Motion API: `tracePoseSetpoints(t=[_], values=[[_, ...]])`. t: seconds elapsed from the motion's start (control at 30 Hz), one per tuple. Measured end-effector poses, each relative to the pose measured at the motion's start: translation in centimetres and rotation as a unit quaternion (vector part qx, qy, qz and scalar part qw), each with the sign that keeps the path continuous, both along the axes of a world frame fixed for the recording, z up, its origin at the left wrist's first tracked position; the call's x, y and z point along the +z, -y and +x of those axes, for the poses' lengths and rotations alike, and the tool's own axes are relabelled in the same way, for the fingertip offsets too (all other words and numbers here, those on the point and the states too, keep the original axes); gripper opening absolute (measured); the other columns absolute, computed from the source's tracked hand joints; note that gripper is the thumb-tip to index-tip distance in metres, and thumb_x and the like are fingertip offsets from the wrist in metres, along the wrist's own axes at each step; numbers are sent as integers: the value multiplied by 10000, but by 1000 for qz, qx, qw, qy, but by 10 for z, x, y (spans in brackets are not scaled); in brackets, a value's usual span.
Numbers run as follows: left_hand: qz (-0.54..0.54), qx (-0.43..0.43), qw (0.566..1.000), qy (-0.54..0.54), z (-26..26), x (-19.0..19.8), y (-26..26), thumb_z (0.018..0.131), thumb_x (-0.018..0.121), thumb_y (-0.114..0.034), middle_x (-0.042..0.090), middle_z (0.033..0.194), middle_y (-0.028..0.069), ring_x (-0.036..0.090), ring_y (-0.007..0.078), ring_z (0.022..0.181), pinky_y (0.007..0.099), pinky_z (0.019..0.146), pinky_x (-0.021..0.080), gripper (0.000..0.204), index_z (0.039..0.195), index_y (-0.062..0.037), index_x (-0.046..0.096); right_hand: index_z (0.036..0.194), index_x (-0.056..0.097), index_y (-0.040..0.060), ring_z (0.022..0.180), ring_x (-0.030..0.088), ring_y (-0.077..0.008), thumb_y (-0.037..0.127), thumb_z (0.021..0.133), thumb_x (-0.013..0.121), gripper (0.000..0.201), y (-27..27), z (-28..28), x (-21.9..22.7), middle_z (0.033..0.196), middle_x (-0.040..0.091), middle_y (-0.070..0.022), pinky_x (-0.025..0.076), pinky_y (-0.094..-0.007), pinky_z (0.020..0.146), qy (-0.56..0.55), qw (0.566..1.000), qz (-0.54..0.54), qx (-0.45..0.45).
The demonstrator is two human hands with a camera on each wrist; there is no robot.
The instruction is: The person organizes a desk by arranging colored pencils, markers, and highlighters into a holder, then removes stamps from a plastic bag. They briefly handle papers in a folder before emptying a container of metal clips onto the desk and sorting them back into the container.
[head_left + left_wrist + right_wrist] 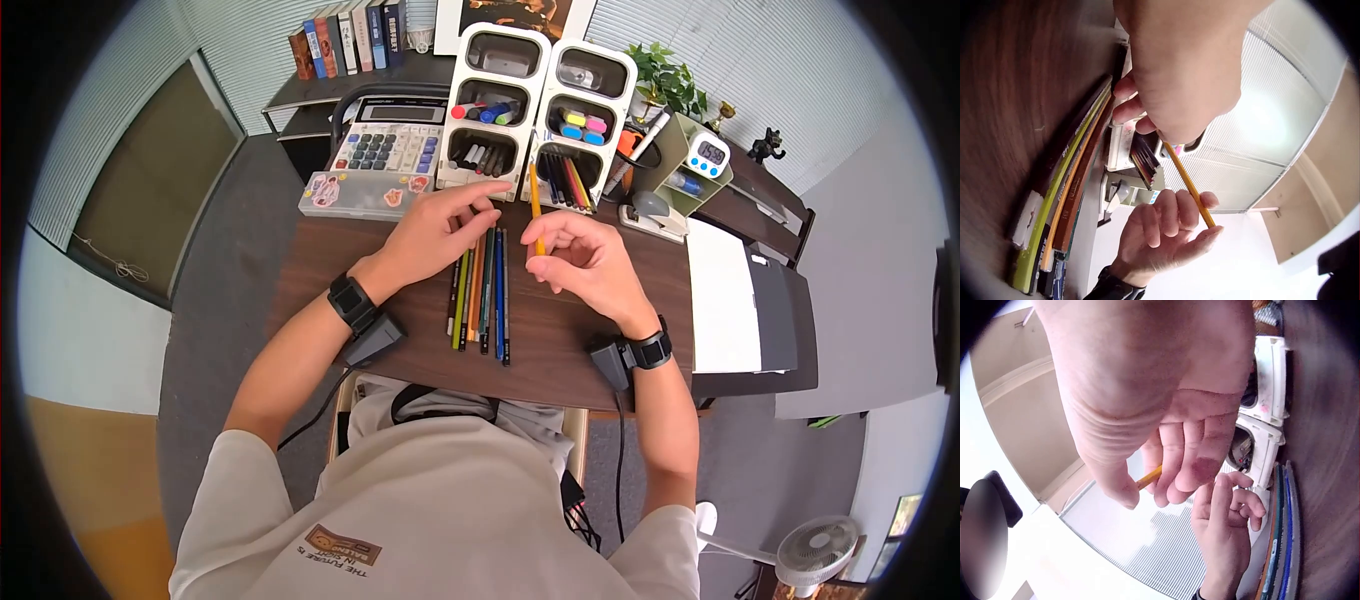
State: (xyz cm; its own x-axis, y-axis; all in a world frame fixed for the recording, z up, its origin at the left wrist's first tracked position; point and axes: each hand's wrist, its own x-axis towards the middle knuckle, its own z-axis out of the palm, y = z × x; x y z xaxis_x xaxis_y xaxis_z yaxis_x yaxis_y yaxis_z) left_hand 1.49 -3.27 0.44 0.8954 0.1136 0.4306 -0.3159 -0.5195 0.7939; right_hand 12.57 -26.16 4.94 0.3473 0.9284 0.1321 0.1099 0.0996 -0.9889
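Note:
The right hand (590, 265) pinches a yellow pencil (536, 205) near its lower end between thumb and fingers, the pencil pointing up towards the organizer. Beside it the left hand (435, 235) hovers with loosely bent fingers, holding nothing visible. In the left wrist view the far end of the yellow pencil (1186, 181) passes behind the left hand; contact cannot be told. Several pencils, among them a blue pencil (499, 300) and a yellow-green pencil (1027, 272), lie roughly side by side on the table (400, 330) below the hands.
Behind the hands stands a white organizer (543, 90) with markers, highlighters and pencils in its compartments. A calculator (385, 145) and a clear case (365, 195) are at left. A stapler (650, 215), green holder with a timer (708, 152) and white paper (725, 300) are at right.

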Motion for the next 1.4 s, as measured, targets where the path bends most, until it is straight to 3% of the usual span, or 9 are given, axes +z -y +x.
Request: tracePoseSetpoints(t=[0.07, 0.4, 0.97, 1.2, 1.4], values=[[-1, -1, 1000, -2, 0, -1, 0, 1035, 639, -49, 694, 972, 7, 609, 54, 701, 216, 637, 504, 437, 1469, -96, 609, 1178, 700, 61, 714, 560, -4, 79, 943, 789, 251, -1, 2, -3, 883, 668, 55, 450, -185, 578, 25, 999, 18, -33], [11, 6, 1000, 7, -1, 2, 2, 1029, 660, -84, 698, 940, 9, 614, 49, 692, 221, 616, 499, 363, 1392, -75, 665, 1219, 679, 32, 725, 635, -60, 96, 1023, 680, 207, -6, 11, -4, 926, 710, -27, 495, -203, 560, -9, 997, 0, -82], [26, 15, 1000, 6, -1, 1, 1, 1028, 674, -109, 726, 937, 19, 618, 47, 705, 225, 640, 508, 335, 1362, -87, 692, 1414, 586, -11, 774, 728, -130, 146, 1063, 616, 386, -12, 9, -2, 1191, 757, -152, 586, -243, 593, -27, 989, -8, -147], [23, 15, 1000, 7, -1, 2, 1, 1030, 677, -127, 728, 933, 24, 615, 47, 711, 230, 647, 508, 331, 1358, -86, 695, 1370, 611, -20, 745, 712, -126, 177, 1082, 604, 349, -12, 13, -7, 1109, 763, -132, 588, -254, 596, -21, 991, -14, -131], [16, 16, 1000, -4, -1, 3, 3, 1029, 681, -128, 724, 917, 17, 607, 44, 708, 231, 645, 501, 319, 1345, -92, 708, 1400, 604, -31, 706, 696, -106, 182, 1092, 572, 376, -13, 10, -7, 1019, 772, -116, 572, -245, 571, -10, 988, -118, -95]])
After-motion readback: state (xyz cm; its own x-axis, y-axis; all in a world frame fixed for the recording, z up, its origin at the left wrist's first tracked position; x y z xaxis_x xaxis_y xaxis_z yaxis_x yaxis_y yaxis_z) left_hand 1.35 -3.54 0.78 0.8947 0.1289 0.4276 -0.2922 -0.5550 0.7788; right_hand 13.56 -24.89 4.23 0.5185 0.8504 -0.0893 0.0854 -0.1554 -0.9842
